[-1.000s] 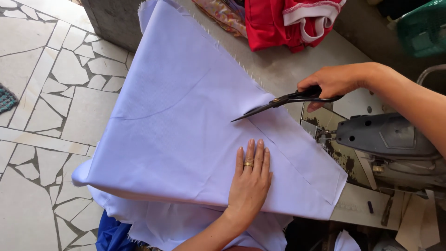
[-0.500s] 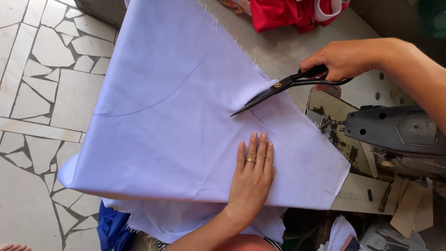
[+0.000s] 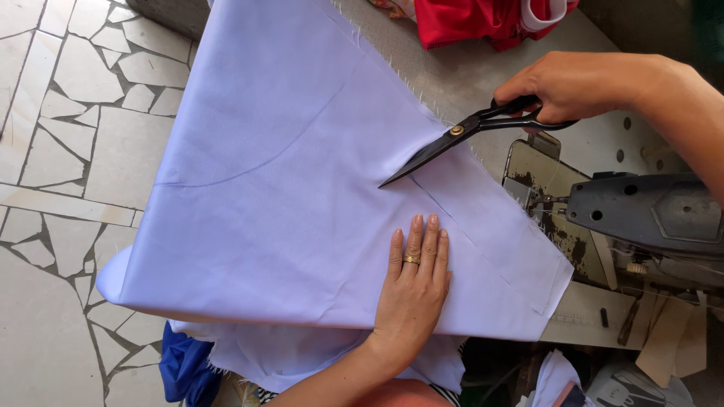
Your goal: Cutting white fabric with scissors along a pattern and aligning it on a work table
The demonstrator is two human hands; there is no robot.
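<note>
Head view: my left hand [image 3: 413,290] lies open, flat on the pale fabric [image 3: 286,188]; my right hand [image 3: 581,87] grips black scissors [image 3: 460,136], apparently a short way into the cut from the table's right edge, most uncut.

Left hand [image 3: 413,290] lies flat, palm down, fingers pressed together and pointing away from the body, a gold ring on one finger. Its forearm rises from the bottom edge, wrist straight. Right hand [image 3: 573,84] sits well up and to the right of it, fingers curled tight in a grip, forearm slanting in from the right edge.
</note>
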